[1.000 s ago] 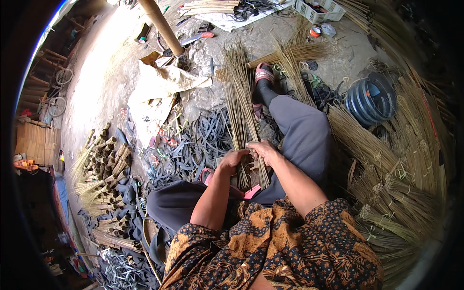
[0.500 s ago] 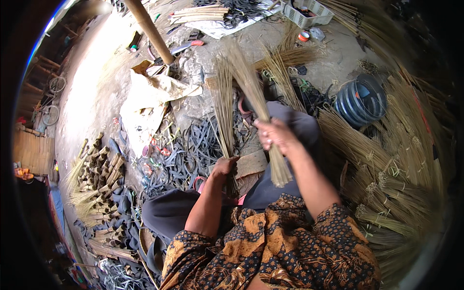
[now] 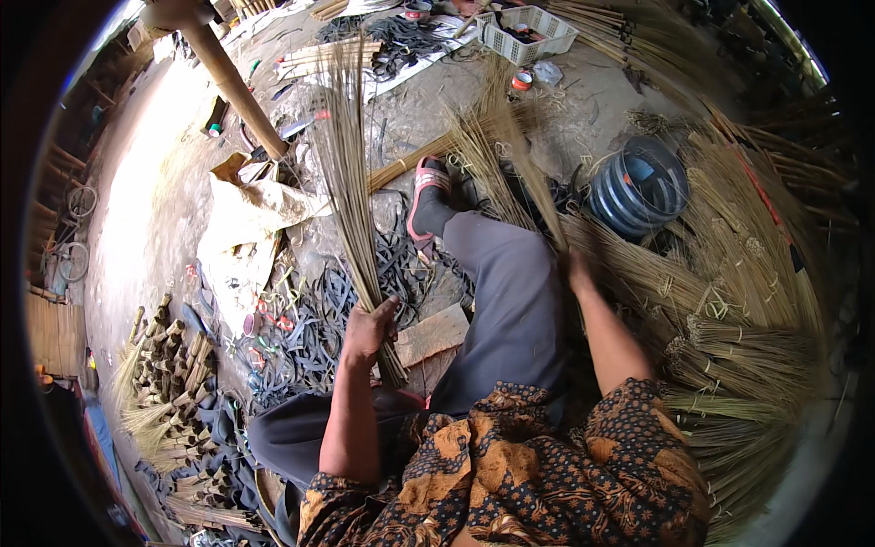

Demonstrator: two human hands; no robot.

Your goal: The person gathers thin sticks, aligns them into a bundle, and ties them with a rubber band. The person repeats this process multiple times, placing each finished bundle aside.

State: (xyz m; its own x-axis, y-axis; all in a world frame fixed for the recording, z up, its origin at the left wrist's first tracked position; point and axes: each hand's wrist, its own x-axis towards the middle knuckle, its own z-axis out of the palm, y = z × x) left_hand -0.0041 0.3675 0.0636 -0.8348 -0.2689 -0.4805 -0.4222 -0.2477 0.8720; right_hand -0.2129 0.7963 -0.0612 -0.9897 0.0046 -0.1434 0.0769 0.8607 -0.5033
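My left hand [image 3: 370,330] is wrapped round the lower part of a bundle of thin broom sticks [image 3: 344,191], which stands nearly upright and fans out at its top. Beyond my raised knee, my right hand [image 3: 576,272] is smeared by motion and closed on the base of a second, slimmer stick bundle [image 3: 536,187]. That bundle leans up and to the left, its upper end blurred. A flat wooden block [image 3: 433,335] lies between my legs. Dark rubber strips [image 3: 310,324] are heaped on the floor beside my left hand.
Tied stick bundles [image 3: 743,351] cover the floor at my right, near a blue ribbed plastic container [image 3: 638,189]. Short handles [image 3: 173,356] are piled at left. A wooden post [image 3: 232,87], a knife [image 3: 299,126] and a white crate [image 3: 526,36] lie farther off.
My right hand has moved right and down with its bundle, away from the left one. My left hand has shifted left with its bundle. My right leg has stretched forward, showing the sandalled foot.
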